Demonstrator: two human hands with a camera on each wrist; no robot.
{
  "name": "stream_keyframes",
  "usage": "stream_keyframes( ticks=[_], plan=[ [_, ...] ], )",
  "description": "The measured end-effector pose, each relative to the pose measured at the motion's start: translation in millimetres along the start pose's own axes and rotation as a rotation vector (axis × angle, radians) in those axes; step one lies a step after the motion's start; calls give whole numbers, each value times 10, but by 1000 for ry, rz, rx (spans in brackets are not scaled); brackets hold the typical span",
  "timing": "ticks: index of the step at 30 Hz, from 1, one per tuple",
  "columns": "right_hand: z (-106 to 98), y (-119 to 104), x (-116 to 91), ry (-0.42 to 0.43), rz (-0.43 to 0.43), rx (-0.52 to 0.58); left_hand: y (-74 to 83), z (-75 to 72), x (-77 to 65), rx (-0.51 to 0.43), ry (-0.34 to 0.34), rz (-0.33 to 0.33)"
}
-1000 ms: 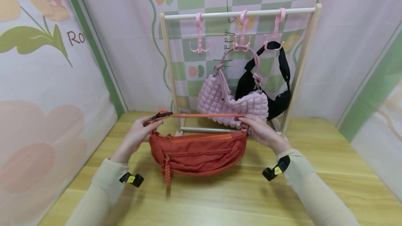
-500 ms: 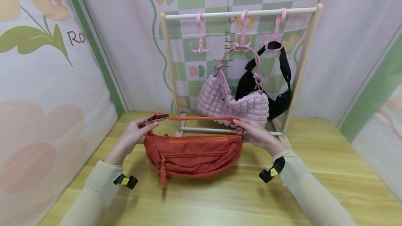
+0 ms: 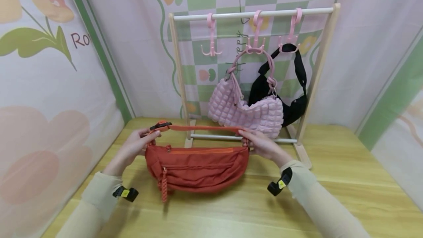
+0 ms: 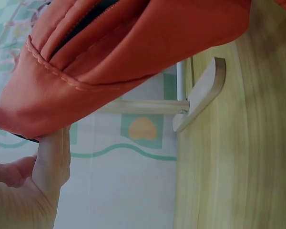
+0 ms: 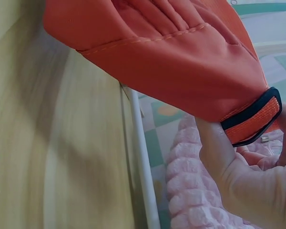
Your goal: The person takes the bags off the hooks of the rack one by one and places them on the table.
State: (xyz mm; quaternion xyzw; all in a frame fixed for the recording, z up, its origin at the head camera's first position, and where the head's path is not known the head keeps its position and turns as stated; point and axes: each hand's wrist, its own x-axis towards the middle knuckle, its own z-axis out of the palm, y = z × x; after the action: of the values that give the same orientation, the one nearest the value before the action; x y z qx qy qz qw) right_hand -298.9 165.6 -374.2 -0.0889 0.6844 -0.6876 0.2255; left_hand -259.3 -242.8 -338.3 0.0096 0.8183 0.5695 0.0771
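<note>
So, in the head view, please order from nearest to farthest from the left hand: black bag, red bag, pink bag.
1. Red bag: held by the left hand.
2. Pink bag: behind, to the right.
3. Black bag: farther right, partly behind the pink bag.

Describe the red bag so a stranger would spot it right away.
Find the rack standing on the table. In front of it, the red bag is held between the left grip and right grip. A braided pull dangles from its front; unlike the pink bag and black bag, it isn't on the rack.
</note>
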Motion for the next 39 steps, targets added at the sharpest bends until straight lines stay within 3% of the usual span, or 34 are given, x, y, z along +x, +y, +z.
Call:
stream_keyframes(
  ticks=[20,29,39],
  plan=[
    [251,159,116,26,56,-32,-200,-204,-7,3,-17,-32],
    [305,215,175,18,44,-45,-284,-273,50,-46,-18,-65],
    [370,247,205,33,61,-57,-378,-332,98,-30,-16,-84]
  ],
)
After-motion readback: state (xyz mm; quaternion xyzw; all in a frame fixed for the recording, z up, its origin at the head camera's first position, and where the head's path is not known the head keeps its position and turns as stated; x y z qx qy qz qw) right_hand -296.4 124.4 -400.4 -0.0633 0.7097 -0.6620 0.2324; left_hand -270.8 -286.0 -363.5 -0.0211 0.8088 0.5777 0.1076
